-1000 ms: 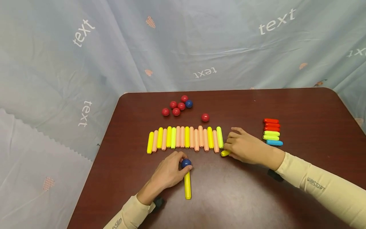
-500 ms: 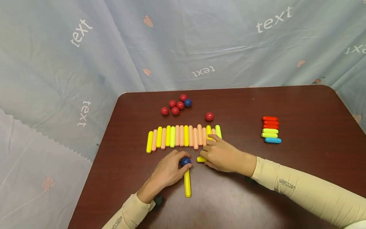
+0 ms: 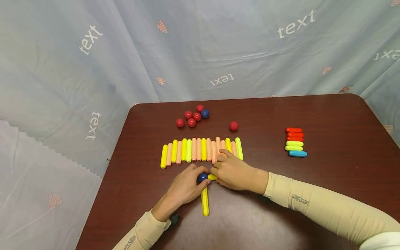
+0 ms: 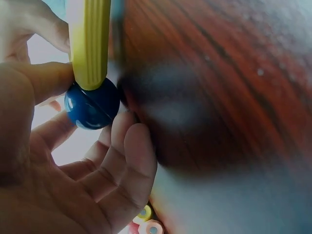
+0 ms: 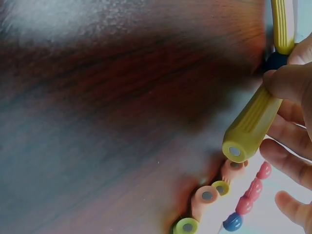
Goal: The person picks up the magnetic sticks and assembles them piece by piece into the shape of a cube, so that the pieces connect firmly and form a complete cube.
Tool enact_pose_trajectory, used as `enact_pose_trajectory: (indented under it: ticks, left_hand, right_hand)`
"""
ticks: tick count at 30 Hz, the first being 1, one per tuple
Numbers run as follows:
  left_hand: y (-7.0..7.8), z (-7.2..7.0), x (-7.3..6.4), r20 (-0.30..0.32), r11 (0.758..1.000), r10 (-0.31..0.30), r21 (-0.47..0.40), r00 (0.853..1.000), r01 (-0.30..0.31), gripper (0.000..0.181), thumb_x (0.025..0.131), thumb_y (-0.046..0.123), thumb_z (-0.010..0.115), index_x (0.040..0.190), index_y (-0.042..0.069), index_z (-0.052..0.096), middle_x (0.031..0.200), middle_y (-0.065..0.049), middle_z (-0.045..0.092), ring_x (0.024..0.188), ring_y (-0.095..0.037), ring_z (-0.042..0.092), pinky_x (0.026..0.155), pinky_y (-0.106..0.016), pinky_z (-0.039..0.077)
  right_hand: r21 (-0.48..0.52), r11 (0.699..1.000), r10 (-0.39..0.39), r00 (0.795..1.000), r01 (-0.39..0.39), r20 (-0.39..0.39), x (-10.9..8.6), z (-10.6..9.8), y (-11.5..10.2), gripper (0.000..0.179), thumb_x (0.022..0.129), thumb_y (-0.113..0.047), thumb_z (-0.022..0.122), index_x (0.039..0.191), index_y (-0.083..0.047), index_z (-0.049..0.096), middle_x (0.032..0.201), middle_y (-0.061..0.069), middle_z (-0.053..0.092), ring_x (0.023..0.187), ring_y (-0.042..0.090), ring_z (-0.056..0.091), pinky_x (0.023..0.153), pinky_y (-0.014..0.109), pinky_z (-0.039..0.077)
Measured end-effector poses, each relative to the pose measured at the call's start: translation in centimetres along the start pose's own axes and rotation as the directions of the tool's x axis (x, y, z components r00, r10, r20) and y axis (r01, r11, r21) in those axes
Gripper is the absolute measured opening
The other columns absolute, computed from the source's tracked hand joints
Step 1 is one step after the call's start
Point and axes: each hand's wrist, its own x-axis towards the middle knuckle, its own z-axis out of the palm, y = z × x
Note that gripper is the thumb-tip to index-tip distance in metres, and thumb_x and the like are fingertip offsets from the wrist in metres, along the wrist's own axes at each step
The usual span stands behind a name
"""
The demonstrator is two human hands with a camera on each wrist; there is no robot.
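Near the front middle of the table in the head view, my left hand (image 3: 184, 186) holds a glossy blue ball (image 3: 202, 177) between thumb and fingers. A yellow magnetic stick (image 3: 205, 203) extends from that ball toward the near edge; the left wrist view shows the stick's end (image 4: 90, 73) right against the ball. My right hand (image 3: 239, 172) pinches a second yellow magnetic stick (image 3: 212, 177), one end at the ball's right side. In the right wrist view this second stick (image 5: 251, 126) shows a grey metal disc on its free end. My right fingers cover part of it.
Behind the hands lies a row of yellow, peach and lime sticks (image 3: 203, 149). Several red balls (image 3: 191, 122) and another blue ball (image 3: 205, 114) cluster farther back, with a lone red ball (image 3: 233, 126) to their right. Short red, lime and blue sticks (image 3: 298, 153) lie stacked at right.
My right hand has carried the second yellow stick leftward from the row's right end to the blue ball. The lone red ball has rolled right. My left hand stays in place.
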Motion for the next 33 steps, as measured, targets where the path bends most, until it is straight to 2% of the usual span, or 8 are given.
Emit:
enact_pose_trajectory:
  ticks: [7,12,16,19,23,27,30,33]
  left_hand:
    - [0.3,0.2,0.4,-0.014,0.994,0.088,0.072,0.996,-0.086,0.021,0.092,0.03,0.076,0.108,0.017,0.072,0.095,0.001,0.059,0.082,-0.013,0.054,0.067,-0.028,0.047]
    - [0.3,0.4,0.5,-0.022,0.994,0.093,0.065,0.995,-0.091,0.019,0.092,0.03,0.077,0.105,0.017,0.075,0.093,0.002,0.059,0.08,-0.012,0.053,0.065,-0.026,0.045]
    - [0.4,0.4,0.4,-0.021,0.996,0.075,0.054,0.997,-0.074,0.019,0.092,0.029,0.077,0.107,0.018,0.076,0.094,0.002,0.059,0.08,-0.012,0.053,0.065,-0.025,0.045]
    - [0.4,0.4,0.4,-0.029,0.997,0.065,0.051,0.997,-0.063,0.02,0.091,0.028,0.078,0.108,0.017,0.076,0.094,0.002,0.059,0.079,-0.011,0.053,0.065,-0.025,0.045]
    - [0.4,0.3,0.4,-0.02,0.998,0.04,0.039,0.999,-0.039,0.022,0.09,0.028,0.078,0.11,0.018,0.076,0.093,0.002,0.058,0.077,-0.011,0.05,0.064,-0.024,0.043]
    - [0.3,0.3,0.4,-0.006,0.999,0.022,0.034,1.0,-0.021,0.023,0.091,0.029,0.078,0.111,0.018,0.076,0.094,0.002,0.057,0.077,-0.011,0.05,0.064,-0.024,0.043]
    - [0.3,0.4,0.3,-0.003,1.0,0.01,0.029,1.0,-0.01,0.022,0.091,0.028,0.078,0.11,0.018,0.076,0.095,0.002,0.057,0.078,-0.011,0.051,0.065,-0.024,0.044]
    - [0.4,0.5,0.2,-0.004,1.0,0.012,0.026,1.0,-0.012,0.022,0.091,0.028,0.078,0.11,0.019,0.076,0.096,0.001,0.057,0.08,-0.011,0.053,0.066,-0.025,0.046]
  right_hand:
    - [-0.002,1.0,0.001,1.0,-0.001,0.005,0.1,0.0,-0.1,0.018,0.091,-0.036,0.075,0.095,-0.019,0.071,0.089,-0.005,0.071,0.09,0.018,0.06,0.112,0.053,0.04]
    - [0.024,1.0,0.01,1.0,-0.011,0.02,-0.1,-0.1,0.1,0.023,0.091,-0.041,0.075,0.096,-0.019,0.071,0.091,-0.005,0.072,0.09,0.018,0.059,0.112,0.053,0.04]
    - [0.036,0.997,0.068,0.998,-0.068,0.015,-0.7,-0.8,1.8,0.027,0.092,-0.047,0.072,0.096,-0.02,0.071,0.09,-0.005,0.071,0.09,0.018,0.059,0.111,0.054,0.04]
    - [0.024,0.989,0.144,0.99,-0.143,-0.016,-1.5,-1.5,4.5,0.024,0.093,-0.042,0.072,0.098,-0.018,0.072,0.091,-0.003,0.072,0.094,0.021,0.061,0.112,0.055,0.04]
    - [-0.001,0.96,0.281,0.959,-0.281,-0.017,-2.8,-1.9,8.9,0.027,0.092,-0.033,0.075,0.109,-0.012,0.073,0.104,0.005,0.072,0.104,0.029,0.063,0.112,0.058,0.04]
    - [-0.013,0.91,0.415,0.908,-0.415,0.054,-3.7,-1.4,12.5,0.043,0.092,-0.03,0.076,0.127,-0.007,0.067,0.122,0.013,0.067,0.117,0.036,0.06,0.11,0.061,0.04]
    - [-0.009,0.883,0.468,0.878,-0.47,0.096,-3.5,-0.6,14.3,0.052,0.093,-0.028,0.075,0.138,-0.007,0.06,0.131,0.017,0.062,0.122,0.039,0.057,0.109,0.062,0.041]
    - [-0.014,0.872,0.488,0.864,-0.49,0.124,-3.1,0.0,15.1,0.055,0.093,-0.026,0.074,0.143,-0.008,0.057,0.135,0.018,0.061,0.124,0.041,0.056,0.11,0.062,0.04]
